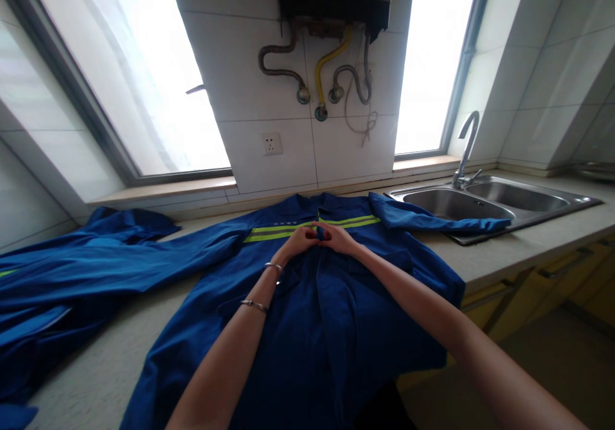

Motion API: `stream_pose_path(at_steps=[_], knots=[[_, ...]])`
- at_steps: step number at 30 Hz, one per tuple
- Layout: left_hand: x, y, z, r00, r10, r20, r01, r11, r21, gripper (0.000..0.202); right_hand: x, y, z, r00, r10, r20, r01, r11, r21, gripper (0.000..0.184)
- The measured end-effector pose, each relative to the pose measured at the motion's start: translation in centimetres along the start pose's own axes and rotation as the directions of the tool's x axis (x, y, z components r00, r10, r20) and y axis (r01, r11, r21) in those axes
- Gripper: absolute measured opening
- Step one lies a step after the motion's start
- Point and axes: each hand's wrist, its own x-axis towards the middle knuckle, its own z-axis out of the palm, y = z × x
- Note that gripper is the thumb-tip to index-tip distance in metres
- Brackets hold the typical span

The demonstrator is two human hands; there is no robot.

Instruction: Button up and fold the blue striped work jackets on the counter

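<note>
A blue work jacket (283, 340) with yellow-green and grey stripes across the chest lies spread over the counter, its collar toward the wall. My left hand (298, 241) and my right hand (340, 239) meet at the middle of its front, level with the stripes. Both have their fingers closed, pinching the jacket's front edge between them. Whatever fastener may be under the fingertips is too small to make out. One sleeve stretches left; the other reaches over the sink's near edge. Two bracelets (254, 305) circle my left forearm.
More blue clothing (57, 282) lies on the left of the counter (91, 385). At right is a double steel sink (533, 209) with a faucet (468, 148). A water heater (336, 4) with hoses hangs on the tiled wall, above a socket (271, 143). Windows flank it.
</note>
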Motion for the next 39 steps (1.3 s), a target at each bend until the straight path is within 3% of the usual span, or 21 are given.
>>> stream_pose_path(at_steps=[2,5,9,12,15,17,20,23,30,39], knots=[[0.2,0.4,0.1,0.994,0.105,-0.037,-0.097,0.980,0.174,0.008,0.0,-0.2,-0.6,1.000,-0.025,0.015,0.026,0.999,-0.035,0.053],[-0.1,1.6,0.4,0.981,0.179,-0.072,-0.137,0.910,0.390,0.003,-0.1,-0.3,-1.1,1.000,0.016,0.000,-0.016,0.996,-0.085,0.035],[-0.7,3.0,0.5,0.975,0.204,-0.086,-0.137,0.863,0.486,0.012,-0.3,-0.3,-1.4,0.997,0.083,0.001,-0.081,0.979,-0.189,0.023],[-0.6,2.9,-0.1,0.989,0.126,-0.075,-0.092,0.931,0.354,0.013,-0.5,-0.6,-1.5,0.996,0.090,0.005,-0.085,0.959,-0.269,0.020],[-0.5,1.6,-1.0,0.994,-0.101,-0.036,0.101,0.995,-0.013,0.025,-0.6,-1.1,-1.6,0.997,0.072,-0.022,-0.075,0.945,-0.319,0.023],[-0.6,0.5,-1.4,0.977,-0.213,0.004,0.208,0.948,-0.240,0.031,-0.7,-1.5,-1.6,0.998,0.037,-0.054,-0.054,0.935,-0.350,0.024],[-1.0,-0.9,-1.3,0.967,-0.250,0.055,0.250,0.872,-0.422,0.036,-0.8,-1.9,-1.6,0.998,-0.024,-0.062,-0.004,0.912,-0.410,0.022],[-1.3,-1.4,-1.2,0.964,-0.239,0.117,0.266,0.839,-0.474,0.037,-1.0,-2.3,-1.7,0.998,-0.061,-0.013,0.046,0.861,-0.506,0.024],[-1.5,-1.4,-1.5,0.962,-0.207,0.178,0.265,0.866,-0.423,0.028,-1.5,-2.7,-1.6,0.982,-0.136,0.133,0.190,0.711,-0.677,0.027],[-0.9,-1.6,0.0,0.977,-0.204,0.055,0.203,0.831,-0.517,0.026,-1.1,-1.5,-1.7,0.976,-0.207,0.061,0.200,0.765,-0.612,0.019]])
